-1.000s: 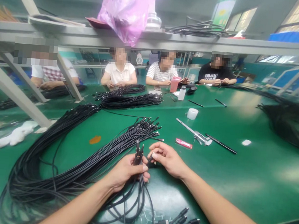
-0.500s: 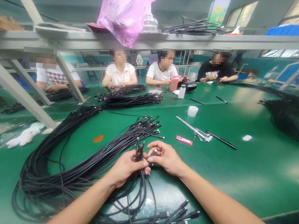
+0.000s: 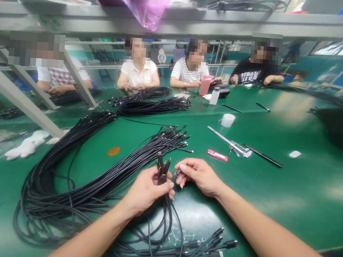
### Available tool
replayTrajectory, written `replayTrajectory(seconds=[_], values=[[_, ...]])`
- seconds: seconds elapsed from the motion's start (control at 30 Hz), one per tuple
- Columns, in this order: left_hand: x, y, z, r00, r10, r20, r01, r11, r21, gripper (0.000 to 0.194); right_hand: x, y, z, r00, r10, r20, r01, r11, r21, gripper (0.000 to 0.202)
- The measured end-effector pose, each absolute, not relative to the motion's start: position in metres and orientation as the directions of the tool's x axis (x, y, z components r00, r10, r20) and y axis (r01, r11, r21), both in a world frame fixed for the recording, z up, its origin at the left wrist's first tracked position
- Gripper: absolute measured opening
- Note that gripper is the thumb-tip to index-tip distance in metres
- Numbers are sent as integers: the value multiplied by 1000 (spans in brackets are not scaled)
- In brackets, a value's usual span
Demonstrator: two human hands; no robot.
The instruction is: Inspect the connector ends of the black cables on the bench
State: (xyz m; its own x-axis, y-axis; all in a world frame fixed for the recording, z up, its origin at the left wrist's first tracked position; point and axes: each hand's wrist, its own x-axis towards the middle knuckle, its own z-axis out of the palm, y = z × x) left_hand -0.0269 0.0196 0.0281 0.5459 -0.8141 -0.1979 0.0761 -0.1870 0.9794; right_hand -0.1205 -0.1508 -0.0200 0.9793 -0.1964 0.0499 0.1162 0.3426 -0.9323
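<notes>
Beside the cable bundle [image 3: 117, 175], the left hand [image 3: 149, 188] grips clustered connectors [image 3: 162, 172]; the right hand [image 3: 200, 174] pinches one connector [image 3: 178, 171]. Right of the bundle lie caliper [image 3: 231, 143], rod [image 3: 262, 155], white roll [image 3: 228, 120].

Head-worn, the single camera faces forward and down, near the left hand [image 3: 151, 186] and right hand [image 3: 202, 175], across the green table [image 3: 303, 194]; edges seem blurred.

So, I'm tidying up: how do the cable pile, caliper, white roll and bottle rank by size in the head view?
1. Cable pile
2. Caliper
3. White roll and bottle: too alike to rank
</notes>
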Motion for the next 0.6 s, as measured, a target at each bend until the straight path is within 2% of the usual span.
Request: replayTrajectory(seconds=[0.47,0.6], values=[[-23,20,24,527,-824,-208,46,-216,975,32,-123,-148,-11,972,-226,70,144,330,-933,36],[-26,19,27,540,-818,-198,1,-234,972,29,-125,-142,-5,965,-249,82,149,262,-953,31]])
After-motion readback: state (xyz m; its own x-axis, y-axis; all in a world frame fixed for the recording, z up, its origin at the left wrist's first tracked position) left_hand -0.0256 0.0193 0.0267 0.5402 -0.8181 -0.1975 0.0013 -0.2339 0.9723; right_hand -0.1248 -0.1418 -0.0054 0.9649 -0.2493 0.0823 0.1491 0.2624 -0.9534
